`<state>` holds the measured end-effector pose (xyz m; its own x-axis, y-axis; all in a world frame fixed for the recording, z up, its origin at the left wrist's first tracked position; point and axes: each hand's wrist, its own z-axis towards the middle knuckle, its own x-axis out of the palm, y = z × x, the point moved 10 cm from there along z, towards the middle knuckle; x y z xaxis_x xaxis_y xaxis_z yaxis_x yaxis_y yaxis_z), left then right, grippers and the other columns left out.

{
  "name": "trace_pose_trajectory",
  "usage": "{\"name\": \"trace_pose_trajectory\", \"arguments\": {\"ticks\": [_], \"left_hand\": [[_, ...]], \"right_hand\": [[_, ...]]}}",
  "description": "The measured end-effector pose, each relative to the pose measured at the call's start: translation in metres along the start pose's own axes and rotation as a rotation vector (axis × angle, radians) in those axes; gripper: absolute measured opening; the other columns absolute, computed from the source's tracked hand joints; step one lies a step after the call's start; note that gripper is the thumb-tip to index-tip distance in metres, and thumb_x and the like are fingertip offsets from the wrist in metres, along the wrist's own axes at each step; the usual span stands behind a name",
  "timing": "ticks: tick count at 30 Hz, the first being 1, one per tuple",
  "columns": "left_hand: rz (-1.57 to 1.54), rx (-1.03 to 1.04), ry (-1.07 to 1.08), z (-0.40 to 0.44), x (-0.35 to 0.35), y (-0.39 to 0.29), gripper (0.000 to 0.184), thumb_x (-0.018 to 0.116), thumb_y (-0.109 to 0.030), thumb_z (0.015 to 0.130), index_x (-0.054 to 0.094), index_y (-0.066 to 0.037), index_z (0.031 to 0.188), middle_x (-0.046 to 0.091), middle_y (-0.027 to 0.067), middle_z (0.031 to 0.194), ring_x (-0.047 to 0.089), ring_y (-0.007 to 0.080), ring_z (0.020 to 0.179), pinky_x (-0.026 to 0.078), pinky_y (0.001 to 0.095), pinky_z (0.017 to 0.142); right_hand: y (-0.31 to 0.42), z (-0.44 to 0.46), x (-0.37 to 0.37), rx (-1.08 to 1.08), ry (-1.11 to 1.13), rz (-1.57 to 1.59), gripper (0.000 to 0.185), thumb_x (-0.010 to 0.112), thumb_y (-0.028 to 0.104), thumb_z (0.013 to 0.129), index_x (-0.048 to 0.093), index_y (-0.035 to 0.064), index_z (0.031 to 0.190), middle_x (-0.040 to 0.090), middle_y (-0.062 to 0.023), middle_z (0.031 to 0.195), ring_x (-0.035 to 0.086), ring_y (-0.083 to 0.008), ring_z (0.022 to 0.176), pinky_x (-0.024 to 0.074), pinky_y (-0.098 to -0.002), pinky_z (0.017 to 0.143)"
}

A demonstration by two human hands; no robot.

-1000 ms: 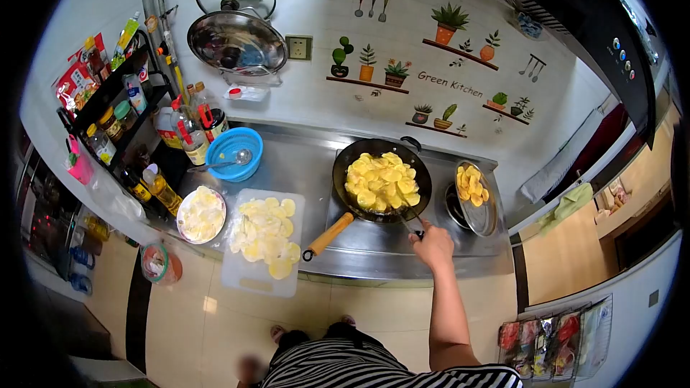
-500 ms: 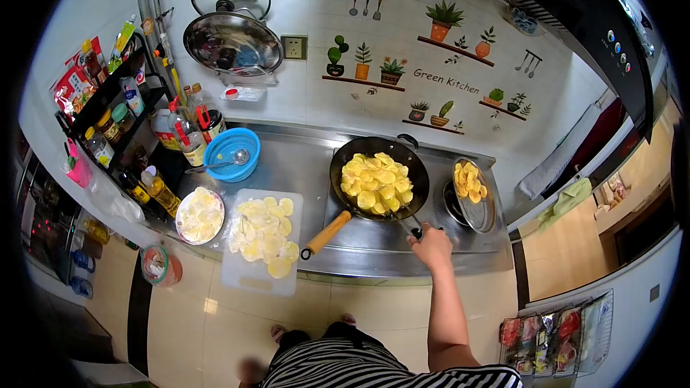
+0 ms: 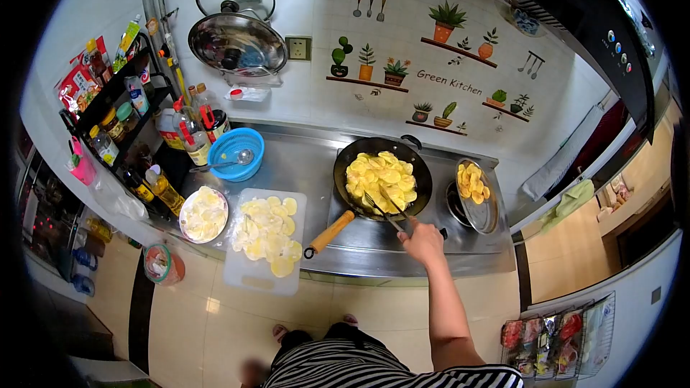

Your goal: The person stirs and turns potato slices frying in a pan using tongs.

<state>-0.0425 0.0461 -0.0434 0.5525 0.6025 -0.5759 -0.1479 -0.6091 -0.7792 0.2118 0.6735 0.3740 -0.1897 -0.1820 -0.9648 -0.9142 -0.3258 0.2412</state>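
Observation:
In my right hand (image 3: 424,243) is a pair of thin metal tongs (image 3: 392,221), gripped near the front rim of the wok (image 3: 424,194). Their tips reach into the yellow potato slices (image 3: 381,172) heaped in the wok. The wok's wooden handle (image 3: 330,233) points toward the front left. A dark stove knob (image 3: 443,233) sits just right of my hand. My left hand (image 3: 253,372) seems to be the smeared shape low by my side, its fingers not readable. White-coated slices (image 3: 269,230) lie on the white cutting board (image 3: 251,280), which overhangs the counter's front edge.
Right of the wok, a tilted metal plate (image 3: 487,219) bears fried slices (image 3: 472,181). A plate of pale slices (image 3: 205,214) and a blue basket (image 3: 251,145) with a ladle (image 3: 242,157) stand left. Bottles (image 3: 164,190) and a black rack (image 3: 108,104) fill the left side.
My right hand has moved slightly up and left from beside the stove knob. The tongs now reach in among the slices, and the knob shows. The whole view has shifted slightly.

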Motion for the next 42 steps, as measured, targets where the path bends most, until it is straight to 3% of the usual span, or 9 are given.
{"name": "trace_pose_trajectory", "arguments": {"ticks": [3, 9, 12, 15, 20, 27, 32, 36, 42], "left_hand": [[0.167, -0.045, -0.035, -0.005, -0.004, -0.001, 0.023, 0.061, -0.012, 0.077, 0.063, 0.008, 0.087, 0.066, 0.0163, 0.076, 0.063, 0.0245, 0.065, 0.052, 0.0351, 0.061], [-0.068, -0.162, -0.077, -0.006, -0.004, 0.015, 0.023, 0.062, -0.016, 0.077, 0.065, 0.006, 0.083, 0.066, 0.016, 0.077, 0.062, 0.0236, 0.065, 0.051, 0.0342, 0.063], [0.162, -0.036, 0.001, -0.003, -0.004, -0.005, 0.023, 0.061, -0.015, 0.078, 0.064, 0.007, 0.085, 0.066, 0.0165, 0.076, 0.063, 0.0246, 0.065, 0.052, 0.0349, 0.062], [0.103, -0.158, -0.026, -0.001, -0.003, 0.012, 0.021, 0.061, -0.012, 0.078, 0.063, 0.007, 0.086, 0.066, 0.0158, 0.076, 0.063, 0.0255, 0.064, 0.052, 0.0353, 0.062], [-0.102, -0.175, -0.031, 0.003, -0.001, 0.019, 0.02, 0.062, -0.012, 0.077, 0.064, 0.007, 0.082, 0.067, 0.0135, 0.075, 0.063, 0.0223, 0.064, 0.052, 0.0334, 0.062], [0.078, -0.017, -0.017, 0.002, -0.006, -0.006, 0.019, 0.062, -0.012, 0.076, 0.064, 0.006, 0.082, 0.067, 0.0122, 0.072, 0.062, 0.0206, 0.062, 0.051, 0.0325, 0.059], [-0.044, -0.106, -0.043, 0.004, -0.004, 0.008, 0.019, 0.061, -0.011, 0.077, 0.064, 0.007, 0.082, 0.066, 0.0143, 0.071, 0.063, 0.0216, 0.063, 0.051, 0.0317, 0.059], [-0.143, -0.131, -0.038, 0.005, -0.002, 0.013, 0.02, 0.06, -0.011, 0.077, 0.063, 0.008, 0.082, 0.066, 0.0163, 0.072, 0.063, 0.0232, 0.064, 0.052, 0.0323, 0.061], [-0.03, -0.128, -0.027, 0.001, -0.006, 0.011, 0.022, 0.059, -0.013, 0.078, 0.063, 0.007, 0.085, 0.066, 0.0173, 0.076, 0.064, 0.0256, 0.066, 0.053, 0.0345, 0.063]], "right_hand": [[-0.016, 0.008, 0.007, 0.059, 0.003, -0.038, 0.051, 0.066, 0.037, 0.077, 0.057, 0.009, 0.119, 0.066, -0.0208, 0.088, 0.063, -0.036, 0.089, 0.0492, -0.044, 0.079], [-0.027, -0.001, -0.008, 0.132, -0.081, -0.01, 0.053, 0.066, 0.036, 0.077, 0.056, 0.0065, 0.12, 0.066, -0.0205, 0.09, 0.063, -0.0358, 0.089, 0.0493, -0.0442, 0.079], [-0.032, -0.003, -0.011, 0.17, -0.081, -0.008, 0.053, 0.066, 0.035, 0.077, 0.056, 0.0056, 0.12, 0.066, -0.0193, 0.089, 0.063, -0.0354, 0.089, 0.0492, -0.0442, 0.079], [-0.04, -0.005, -0.01, 0.186, -0.106, 0.038, 0.054, 0.067, 0.035, 0.076, 0.056, 0.0051, 0.12, 0.066, -0.0194, 0.091, 0.063, -0.0354, 0.09, 0.0489, -0.0442, 0.079], [-0.05, -0.012, -0.015, 0.253, -0.136, 0.032, 0.056, 0.067, 0.035, 0.076, 0.054, 0.0062, 0.123, 0.066, -0.0205, 0.094, 0.062, -0.0354, 0.092, 0.0485, -0.0435, 0.081], [-0.049, -0.02, -0.013, 0.254, -0.076, -0.024, 0.058, 0.065, 0.037, 0.077, 0.05, 0.0093, 0.127, 0.064, -0.0231, 0.097, 0.062, -0.0366, 0.092, 0.0497, -0.0445, 0.081], [-0.041, -0.015, -0.002, 0.201, -0.086, -0.047, 0.054, 0.065, 0.037, 0.077, 0.054, 0.0055, 0.12, 0.066, -0.0217, 0.091, 0.064, -0.0365, 0.087, 0.0514, -0.0443, 0.076], [-0.027, -0.007, 0.01, 0.189, -0.014, -0.031, 0.055, 0.067, 0.036, 0.076, 0.054, 0.0083, 0.122, 0.065, -0.0217, 0.092, 0.063, -0.0364, 0.091, 0.0497, -0.0442, 0.08], [-0.025, -0.003, -0.007, 0.169, -0.069, 0.019, 0.055, 0.066, 0.035, 0.076, 0.054, 0.0089, 0.123, 0.065, -0.0219, 0.093, 0.062, -0.0376, 0.09, 0.0495, -0.0448, 0.08]]}}
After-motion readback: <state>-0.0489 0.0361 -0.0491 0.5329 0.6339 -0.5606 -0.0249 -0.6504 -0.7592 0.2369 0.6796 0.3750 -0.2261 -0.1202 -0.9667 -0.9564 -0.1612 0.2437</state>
